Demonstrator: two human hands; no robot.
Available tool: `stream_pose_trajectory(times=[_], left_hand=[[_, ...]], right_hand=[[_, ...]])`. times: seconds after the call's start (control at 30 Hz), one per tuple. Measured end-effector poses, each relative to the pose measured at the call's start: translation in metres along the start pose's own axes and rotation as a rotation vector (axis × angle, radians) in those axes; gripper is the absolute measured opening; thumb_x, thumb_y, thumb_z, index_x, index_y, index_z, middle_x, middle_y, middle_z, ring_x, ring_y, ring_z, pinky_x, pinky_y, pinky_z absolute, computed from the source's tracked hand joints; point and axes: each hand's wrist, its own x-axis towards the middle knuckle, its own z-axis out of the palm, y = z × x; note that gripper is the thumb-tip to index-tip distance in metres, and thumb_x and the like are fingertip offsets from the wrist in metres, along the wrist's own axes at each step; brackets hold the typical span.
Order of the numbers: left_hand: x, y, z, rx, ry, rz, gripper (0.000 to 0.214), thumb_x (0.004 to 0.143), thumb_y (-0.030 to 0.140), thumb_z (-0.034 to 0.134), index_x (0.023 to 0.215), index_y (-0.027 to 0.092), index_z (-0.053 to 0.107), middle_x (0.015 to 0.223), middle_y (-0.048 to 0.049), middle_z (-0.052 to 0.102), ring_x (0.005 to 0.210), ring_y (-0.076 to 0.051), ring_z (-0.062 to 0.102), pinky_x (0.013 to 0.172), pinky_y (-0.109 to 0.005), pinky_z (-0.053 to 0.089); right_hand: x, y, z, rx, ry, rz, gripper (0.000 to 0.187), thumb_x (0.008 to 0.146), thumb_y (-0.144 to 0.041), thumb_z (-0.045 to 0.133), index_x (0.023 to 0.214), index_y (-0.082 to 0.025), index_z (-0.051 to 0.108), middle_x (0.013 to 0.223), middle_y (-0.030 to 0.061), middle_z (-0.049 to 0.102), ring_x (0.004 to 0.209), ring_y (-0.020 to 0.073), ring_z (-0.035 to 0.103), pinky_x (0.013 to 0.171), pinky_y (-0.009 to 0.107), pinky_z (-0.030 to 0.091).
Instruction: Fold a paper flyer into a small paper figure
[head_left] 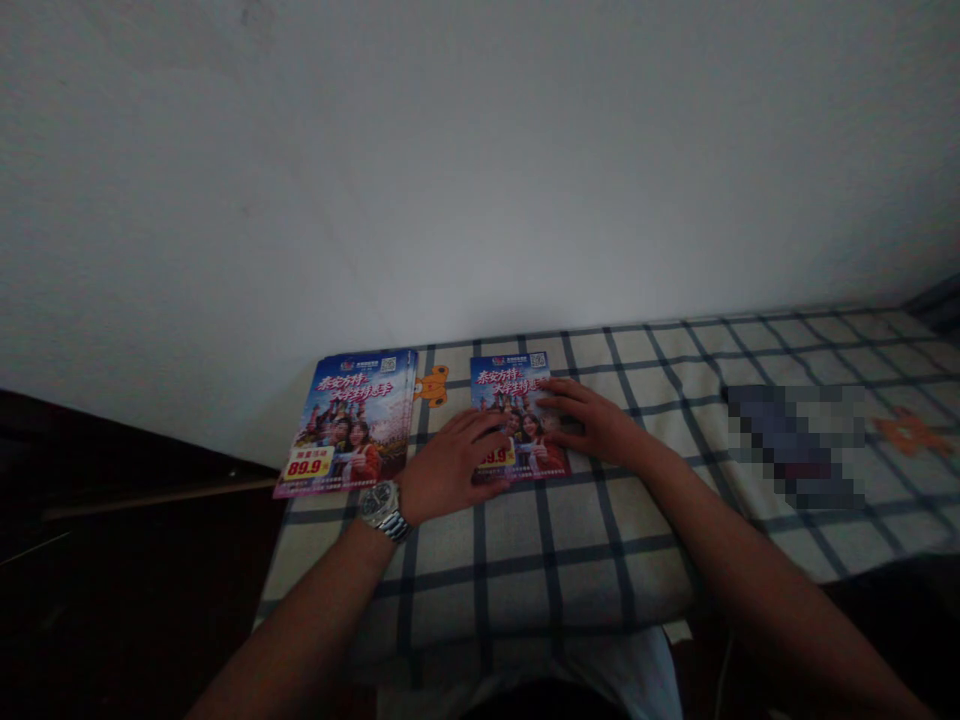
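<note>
Both hands are down on the glossy blue-and-red travel leaflet, fingers lying open and gripping nothing: left hand over its near-left corner, right hand across its right edge, right of a matching leaflet stack on grey-checked cream bedding.

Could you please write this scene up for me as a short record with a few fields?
Left hand: open, fingers resting on the lower left of a leaflet
Left wrist: steel wristwatch
Right hand: open, fingertips on the same leaflet's right side
Beside them: leaflet stack, to the left, same cover, marked 89.9
Surface: checked bedsheet
Behind: white wall
</note>
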Motion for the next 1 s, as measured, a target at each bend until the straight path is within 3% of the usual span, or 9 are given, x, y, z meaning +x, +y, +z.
stream_pose_trajectory(times=[0.27, 0.5, 0.6, 0.73, 1.0], left_hand=[[0.003, 0.002, -0.002, -0.001, 0.028, -0.001, 0.021, 0.096, 0.033, 0.062, 0.114, 0.024, 0.067, 0.146, -0.0074, 0.058, 0.138, -0.026, 0.051, 0.12, -0.051, 0.039], [0.006, 0.0, -0.003, 0.001, 0.026, -0.04, 0.02, 0.104, 0.03, 0.048, 0.108, 0.023, 0.065, 0.142, -0.006, 0.062, 0.129, -0.025, 0.057, 0.112, -0.049, 0.044], [0.007, -0.002, -0.001, -0.007, 0.042, -0.071, 0.021, 0.106, 0.03, 0.044, 0.11, 0.022, 0.063, 0.137, -0.0062, 0.065, 0.122, -0.024, 0.06, 0.109, -0.048, 0.046], [0.009, -0.002, -0.001, -0.014, 0.063, -0.117, 0.026, 0.108, 0.033, 0.039, 0.113, 0.023, 0.062, 0.127, -0.0061, 0.069, 0.113, -0.024, 0.063, 0.103, -0.046, 0.049], [0.008, -0.002, -0.002, -0.061, 0.097, -0.213, 0.025, 0.108, 0.036, 0.039, 0.106, 0.023, 0.059, 0.112, -0.0046, 0.071, 0.097, -0.022, 0.066, 0.087, -0.039, 0.053]], right_hand=[[-0.001, 0.002, 0.002, 0.004, 0.01, -0.007, 0.051, 0.094, -0.034, 0.069, 0.143, -0.029, 0.058, 0.158, 0.0105, 0.047, 0.147, 0.0301, 0.043, 0.119, 0.055, 0.041], [0.002, -0.009, -0.008, 0.101, -0.004, 0.018, 0.038, 0.107, -0.036, 0.042, 0.138, -0.026, 0.062, 0.15, 0.0084, 0.057, 0.146, 0.0259, 0.046, 0.122, 0.052, 0.039], [0.001, -0.013, -0.011, 0.157, -0.032, -0.021, 0.036, 0.106, -0.04, 0.048, 0.136, -0.026, 0.062, 0.139, 0.0084, 0.065, 0.135, 0.0258, 0.057, 0.116, 0.051, 0.046], [0.002, -0.019, -0.011, 0.161, -0.039, -0.03, 0.04, 0.098, -0.043, 0.062, 0.135, -0.028, 0.06, 0.136, 0.0083, 0.067, 0.128, 0.0265, 0.061, 0.111, 0.049, 0.05], [0.006, -0.02, -0.007, 0.108, -0.032, -0.011, 0.024, 0.101, -0.035, 0.058, 0.122, -0.026, 0.063, 0.12, 0.009, 0.071, 0.113, 0.0256, 0.066, 0.099, 0.045, 0.054]])
